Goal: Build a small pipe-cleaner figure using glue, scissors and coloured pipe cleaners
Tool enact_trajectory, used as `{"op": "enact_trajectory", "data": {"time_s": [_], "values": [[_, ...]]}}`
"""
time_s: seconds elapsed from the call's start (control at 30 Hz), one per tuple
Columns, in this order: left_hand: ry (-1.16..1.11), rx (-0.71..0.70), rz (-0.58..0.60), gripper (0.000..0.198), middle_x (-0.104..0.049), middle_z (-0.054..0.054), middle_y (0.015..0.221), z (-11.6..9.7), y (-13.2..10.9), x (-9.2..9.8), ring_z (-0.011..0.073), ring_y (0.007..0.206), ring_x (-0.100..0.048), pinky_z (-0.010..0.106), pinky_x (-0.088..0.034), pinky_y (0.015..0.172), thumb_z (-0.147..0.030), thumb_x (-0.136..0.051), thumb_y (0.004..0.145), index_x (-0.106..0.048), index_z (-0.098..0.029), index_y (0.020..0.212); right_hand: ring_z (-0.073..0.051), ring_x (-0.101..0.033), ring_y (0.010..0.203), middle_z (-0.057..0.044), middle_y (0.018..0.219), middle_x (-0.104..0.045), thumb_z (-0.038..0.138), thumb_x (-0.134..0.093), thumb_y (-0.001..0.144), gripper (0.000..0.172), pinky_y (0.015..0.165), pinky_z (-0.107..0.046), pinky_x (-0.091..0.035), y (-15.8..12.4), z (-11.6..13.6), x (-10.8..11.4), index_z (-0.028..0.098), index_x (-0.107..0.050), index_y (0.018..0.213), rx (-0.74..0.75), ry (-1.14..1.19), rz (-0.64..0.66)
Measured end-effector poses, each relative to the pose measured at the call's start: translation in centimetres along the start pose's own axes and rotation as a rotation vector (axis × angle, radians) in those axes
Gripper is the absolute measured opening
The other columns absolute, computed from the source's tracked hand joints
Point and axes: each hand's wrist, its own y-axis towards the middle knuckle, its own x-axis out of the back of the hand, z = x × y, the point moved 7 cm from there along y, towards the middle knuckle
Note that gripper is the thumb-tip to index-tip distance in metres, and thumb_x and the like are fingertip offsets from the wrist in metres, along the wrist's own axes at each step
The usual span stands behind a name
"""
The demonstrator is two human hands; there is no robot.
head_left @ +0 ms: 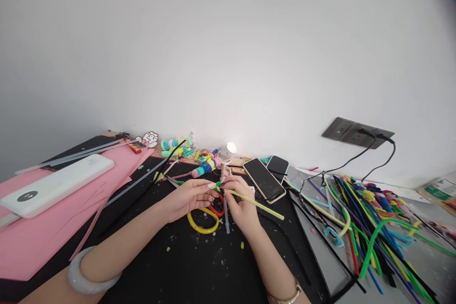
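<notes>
Over the black mat, my left hand [192, 198] and my right hand [242, 204] meet fingertip to fingertip. A pale yellow pipe cleaner [261, 205] runs out from between the fingers of my right hand toward the lower right. At the left fingertips there is a small green and yellow bit [215, 184], pinched where the hands meet; its exact shape is partly hidden. Just beneath the hands lie scissors with a yellow handle loop [203, 232] and a red one, their blades partly covered by my left hand. A pale blue-grey strip [226, 216] lies beside the loops.
Pink sheets [32, 242] carry a white device [59, 185] on the left. Two phones [264, 179] lie right of a small lit lamp [228, 152]. Colourful wrapped pieces [206, 166] sit near the wall. Many pipe cleaners [377, 237] spread over a grey surface at right.
</notes>
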Motion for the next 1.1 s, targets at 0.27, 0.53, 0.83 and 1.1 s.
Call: {"op": "enact_trajectory", "data": {"time_s": [0.27,0.53,0.83,1.1], "values": [[0.088,-0.041,-0.038,0.026,-0.072,0.007,0.089,-0.2,0.2,0.4,0.0144,0.077,-0.066,0.025,-0.052,0.075,-0.037,-0.073,0.077,-0.069,-0.015,0.089,-0.02,-0.06,0.089,-0.007,0.092,-0.063,0.017,-0.052,0.088,0.013,0.083,-0.035,-0.048,0.0,-0.2,-0.1,0.021,-0.063,0.081,-0.01,-0.017,0.007],[0.342,-0.159,-0.093,0.032,-0.074,0.009,0.084,-1.3,0.1,0.1,0.0171,0.076,-0.07,0.027,-0.055,0.073,-0.043,-0.068,0.079,-0.068,-0.013,0.09,-0.02,-0.06,0.089,-0.007,0.092,-0.063,0.018,-0.052,0.088,0.014,0.081,-0.034,-0.048,-0.1,-0.4,0.0,0.021,-0.062,0.079,-0.028,-0.032,-0.009],[0.582,-0.306,-0.052,0.024,-0.073,0.006,0.077,-2.1,-0.3,-0.9,0.0212,0.072,-0.072,0.033,-0.057,0.072,-0.038,-0.062,0.082,-0.064,-0.015,0.087,-0.019,-0.058,0.082,-0.006,0.088,-0.062,0.02,-0.052,0.089,0.014,0.072,-0.031,-0.047,-0.2,-1.0,0.0,0.021,-0.061,0.079,-0.081,-0.054,0.0],[0.74,-0.368,0.034,0.018,-0.073,0.004,0.081,-2.3,-1.3,-2.4,0.0209,0.077,-0.072,0.03,-0.057,0.074,-0.035,-0.057,0.084,-0.065,-0.019,0.087,-0.018,-0.055,0.076,-0.004,0.079,-0.06,0.018,-0.051,0.088,0.015,0.069,-0.029,-0.042,-0.3,-1.4,0.0,0.02,-0.058,0.075,-0.094,-0.082,-0.01]]}}
